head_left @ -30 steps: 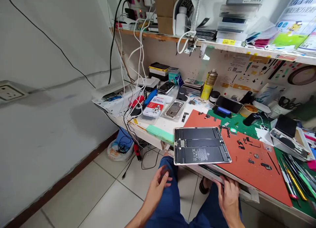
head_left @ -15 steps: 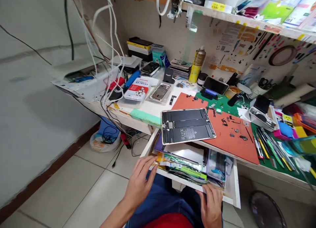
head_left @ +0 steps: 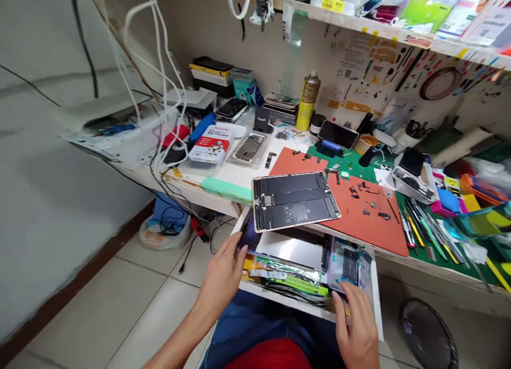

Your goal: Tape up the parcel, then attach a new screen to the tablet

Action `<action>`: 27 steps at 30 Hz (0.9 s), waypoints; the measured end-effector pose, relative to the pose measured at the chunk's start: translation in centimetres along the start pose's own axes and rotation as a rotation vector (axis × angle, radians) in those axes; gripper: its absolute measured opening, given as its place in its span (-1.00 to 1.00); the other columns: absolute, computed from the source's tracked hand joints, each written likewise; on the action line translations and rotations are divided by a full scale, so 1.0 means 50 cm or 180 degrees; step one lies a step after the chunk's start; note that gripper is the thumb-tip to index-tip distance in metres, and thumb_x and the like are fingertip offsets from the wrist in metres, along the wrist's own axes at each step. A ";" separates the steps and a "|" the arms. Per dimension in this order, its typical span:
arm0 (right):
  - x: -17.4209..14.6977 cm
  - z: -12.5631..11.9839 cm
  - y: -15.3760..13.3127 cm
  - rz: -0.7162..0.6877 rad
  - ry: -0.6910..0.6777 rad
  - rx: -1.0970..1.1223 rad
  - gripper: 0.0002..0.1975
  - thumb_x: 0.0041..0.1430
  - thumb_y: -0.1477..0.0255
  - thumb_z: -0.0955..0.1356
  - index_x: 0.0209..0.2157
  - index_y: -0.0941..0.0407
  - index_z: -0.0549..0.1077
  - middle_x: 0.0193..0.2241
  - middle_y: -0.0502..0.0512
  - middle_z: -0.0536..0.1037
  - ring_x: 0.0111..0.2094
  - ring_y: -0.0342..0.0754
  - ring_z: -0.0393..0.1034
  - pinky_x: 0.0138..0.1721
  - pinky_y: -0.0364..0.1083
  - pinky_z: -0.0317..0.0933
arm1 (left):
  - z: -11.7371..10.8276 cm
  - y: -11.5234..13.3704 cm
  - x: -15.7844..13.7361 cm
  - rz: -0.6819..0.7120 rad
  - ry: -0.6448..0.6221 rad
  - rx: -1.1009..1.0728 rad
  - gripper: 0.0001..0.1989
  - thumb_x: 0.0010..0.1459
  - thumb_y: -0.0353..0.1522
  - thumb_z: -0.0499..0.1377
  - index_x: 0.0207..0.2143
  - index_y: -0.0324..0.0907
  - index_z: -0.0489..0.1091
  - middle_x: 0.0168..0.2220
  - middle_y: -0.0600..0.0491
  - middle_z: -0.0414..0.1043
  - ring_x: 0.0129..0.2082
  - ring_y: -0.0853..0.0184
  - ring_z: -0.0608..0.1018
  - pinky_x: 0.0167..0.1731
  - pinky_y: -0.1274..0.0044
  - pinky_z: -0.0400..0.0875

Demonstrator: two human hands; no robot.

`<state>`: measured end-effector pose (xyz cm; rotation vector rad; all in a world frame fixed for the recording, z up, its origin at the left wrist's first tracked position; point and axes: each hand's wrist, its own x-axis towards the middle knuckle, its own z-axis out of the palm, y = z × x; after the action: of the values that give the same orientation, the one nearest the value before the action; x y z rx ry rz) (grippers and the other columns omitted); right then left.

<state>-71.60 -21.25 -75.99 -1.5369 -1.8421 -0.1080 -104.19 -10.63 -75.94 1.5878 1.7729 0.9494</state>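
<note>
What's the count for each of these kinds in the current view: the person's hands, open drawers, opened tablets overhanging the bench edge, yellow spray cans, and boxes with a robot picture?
Left hand and right hand: 2
Open drawer: 1
Opened tablet: 1
Yellow spray can: 1
Robot-picture box: 1
Total: 6

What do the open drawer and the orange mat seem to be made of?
Open drawer: probably white-painted wood or board, suggested by its straight, flat walls. Orange mat: perhaps matte rubber or silicone; it looks thin and evenly dull.
</note>
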 end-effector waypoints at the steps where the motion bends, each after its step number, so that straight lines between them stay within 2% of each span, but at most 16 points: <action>1: 0.028 0.009 -0.002 -0.0088 -0.0137 -0.0054 -0.66 0.47 0.42 0.35 0.21 0.15 0.42 -0.04 0.31 0.60 0.00 0.18 0.50 0.02 0.16 0.42 | -0.001 0.002 -0.014 -0.0170 0.0087 -0.0092 -0.47 0.38 -0.06 0.09 0.21 -0.20 0.43 0.19 -0.26 0.55 0.16 -0.04 0.62 0.26 0.01 0.44; 4: 0.098 0.067 -0.026 -0.0706 -0.0646 -0.0242 -0.65 0.49 0.35 0.35 0.20 0.20 0.41 0.03 0.36 0.59 0.06 0.19 0.49 0.09 0.17 0.43 | 0.000 0.012 -0.061 -0.0615 0.0282 -0.0434 -0.40 0.40 -0.04 0.07 0.33 -0.18 0.28 0.21 -0.26 0.53 0.10 0.07 0.67 0.15 0.15 0.57; 6: 0.127 0.117 -0.053 -0.1010 -0.0885 -0.0297 -0.61 0.49 0.30 0.33 0.21 0.22 0.41 0.11 0.39 0.58 0.15 0.24 0.46 0.13 0.18 0.42 | 0.003 0.025 -0.085 -0.0940 0.0251 -0.0889 -0.35 0.39 -0.06 0.08 0.41 -0.14 0.16 0.29 -0.28 0.47 0.17 0.11 0.65 0.13 0.24 0.60; 9: 0.152 0.179 -0.088 -0.1140 -0.1198 -0.0345 -0.51 0.48 0.28 0.31 0.27 0.29 0.37 0.24 0.46 0.49 0.29 0.35 0.35 0.19 0.23 0.38 | 0.011 0.051 -0.098 -0.1780 0.0239 -0.2457 -0.30 0.26 -0.16 0.26 0.39 -0.02 0.17 0.32 -0.20 0.45 0.30 0.11 0.55 0.28 0.23 0.46; 11: 0.164 0.203 -0.099 -0.1175 -0.1329 -0.0433 -0.46 0.46 0.27 0.32 0.28 0.35 0.35 0.27 0.53 0.45 0.33 0.40 0.30 0.23 0.25 0.35 | 0.020 0.066 -0.095 -0.2176 0.0397 -0.3298 -0.29 0.15 -0.25 0.33 0.33 0.00 0.21 0.27 -0.15 0.49 0.33 0.11 0.51 0.36 0.20 0.34; 16: 0.180 0.219 -0.091 -0.1214 -0.1476 -0.0666 -0.35 0.43 0.19 0.34 0.34 0.34 0.29 0.32 0.56 0.38 0.37 0.40 0.23 0.31 0.27 0.25 | 0.039 0.085 -0.099 -0.2325 0.0678 -0.3624 -0.26 0.02 -0.28 0.36 0.26 -0.02 0.25 0.18 -0.12 0.50 0.27 0.09 0.53 0.37 0.18 0.28; 20: 0.175 0.221 -0.081 -0.1304 -0.1567 -0.0827 -0.21 0.39 0.24 0.40 0.43 0.42 0.14 0.37 0.61 0.31 0.39 0.46 0.19 0.31 0.31 0.24 | 0.044 0.102 -0.104 -0.2444 0.0663 -0.4006 -0.27 0.08 -0.34 0.37 0.28 0.00 0.22 0.18 -0.09 0.51 0.27 0.15 0.52 0.32 0.28 0.35; 23: 0.166 0.224 -0.073 -0.1451 -0.1612 -0.0903 -0.26 0.37 0.36 0.42 0.41 0.45 0.17 0.35 0.61 0.35 0.38 0.43 0.25 0.32 0.26 0.25 | 0.049 0.108 -0.092 -0.2582 0.0778 -0.4444 -0.22 0.10 -0.46 0.35 0.33 0.02 0.18 0.18 -0.09 0.51 0.30 0.20 0.49 0.35 0.33 0.31; 27: 0.159 0.221 -0.061 -0.1607 -0.1581 -0.0956 -0.40 0.42 0.42 0.35 0.37 0.43 0.27 0.30 0.54 0.44 0.32 0.34 0.35 0.30 0.18 0.29 | 0.052 0.108 -0.085 -0.2680 0.0901 -0.4486 -0.24 0.09 -0.50 0.34 0.32 0.00 0.23 0.16 -0.09 0.48 0.30 0.19 0.48 0.37 0.32 0.27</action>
<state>-79.67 -10.14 -78.49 -1.3289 -2.6908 -0.2662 -98.40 -14.29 -73.28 -0.1658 1.1107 1.4339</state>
